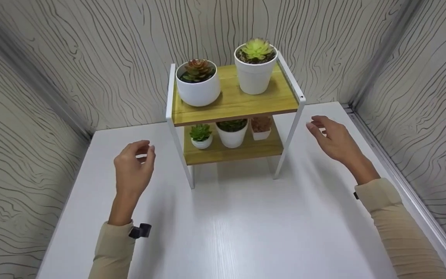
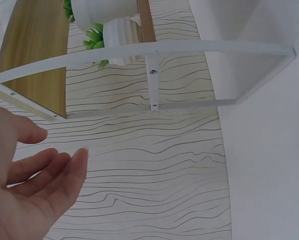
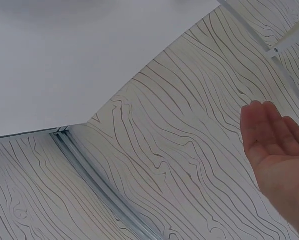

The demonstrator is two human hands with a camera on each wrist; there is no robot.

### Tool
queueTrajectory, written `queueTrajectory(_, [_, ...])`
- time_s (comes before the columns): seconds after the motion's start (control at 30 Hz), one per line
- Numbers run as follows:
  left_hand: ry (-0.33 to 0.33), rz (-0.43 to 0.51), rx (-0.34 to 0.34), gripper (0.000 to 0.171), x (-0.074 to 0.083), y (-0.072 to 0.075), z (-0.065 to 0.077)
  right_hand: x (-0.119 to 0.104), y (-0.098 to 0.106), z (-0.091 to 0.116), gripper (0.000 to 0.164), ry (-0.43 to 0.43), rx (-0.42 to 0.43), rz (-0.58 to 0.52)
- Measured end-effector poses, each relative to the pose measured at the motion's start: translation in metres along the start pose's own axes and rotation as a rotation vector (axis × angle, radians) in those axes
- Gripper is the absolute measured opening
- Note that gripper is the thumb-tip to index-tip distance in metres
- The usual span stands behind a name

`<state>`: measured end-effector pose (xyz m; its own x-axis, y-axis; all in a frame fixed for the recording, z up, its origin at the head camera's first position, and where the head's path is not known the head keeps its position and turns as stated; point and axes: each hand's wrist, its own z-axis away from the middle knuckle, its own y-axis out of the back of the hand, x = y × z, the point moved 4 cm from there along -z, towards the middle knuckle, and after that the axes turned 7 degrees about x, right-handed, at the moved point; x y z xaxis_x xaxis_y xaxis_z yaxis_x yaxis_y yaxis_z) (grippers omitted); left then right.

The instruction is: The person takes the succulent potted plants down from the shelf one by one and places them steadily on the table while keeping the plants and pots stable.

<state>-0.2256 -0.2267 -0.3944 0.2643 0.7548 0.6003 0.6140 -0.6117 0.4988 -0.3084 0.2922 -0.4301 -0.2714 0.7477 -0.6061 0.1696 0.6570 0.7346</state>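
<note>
A two-tier shelf (image 1: 230, 104) with a white metal frame and wooden boards stands at the back of the white table. On its top board sit a round white pot with a reddish succulent (image 1: 198, 83) and a taller white pot with a light green succulent (image 1: 256, 69). Three smaller potted succulents, among them a green one (image 1: 201, 135), stand on the lower board. My left hand (image 1: 134, 166) hovers left of the shelf, fingers loosely bent around nothing. To the right of the shelf, my right hand (image 1: 335, 139) is raised with relaxed fingers, also holding nothing.
Wood-grain patterned panels (image 1: 130, 58) enclose the table (image 1: 223, 232) at the back and both sides. Grey metal posts (image 1: 385, 50) stand in the corners. A rail (image 1: 412, 186) runs along the right edge. A small black device (image 1: 139, 231) is at the left wrist.
</note>
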Motion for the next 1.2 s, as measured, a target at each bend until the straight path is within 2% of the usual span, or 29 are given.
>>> queueTrajectory(0.23, [0.009,0.048,0.024,0.024,0.017,0.006,0.000,-0.010,0.004,0.003,0.066,0.026,0.015,0.014])
queueTrajectory(0.57, [0.103,0.131,-0.002,0.028,0.033,0.015,0.003,-0.022,0.008,0.010,0.062,0.084,0.005,0.024])
queueTrajectory(0.73, [0.099,0.185,-0.001,0.030,0.044,0.018,0.000,-0.027,0.013,0.012,0.060,0.099,0.029,0.004])
queueTrajectory(0.93, [0.115,0.206,0.023,0.027,0.052,0.021,-0.004,-0.039,0.015,0.010,0.056,0.143,0.048,-0.031])
queueTrajectory(1.1, [0.121,0.262,0.041,0.025,0.059,0.021,-0.005,-0.048,0.016,0.009,0.059,0.117,0.022,-0.057])
queueTrajectory(1.2, [0.097,0.288,0.063,0.026,0.066,0.022,-0.004,-0.051,0.018,0.010,0.061,0.093,0.012,-0.057])
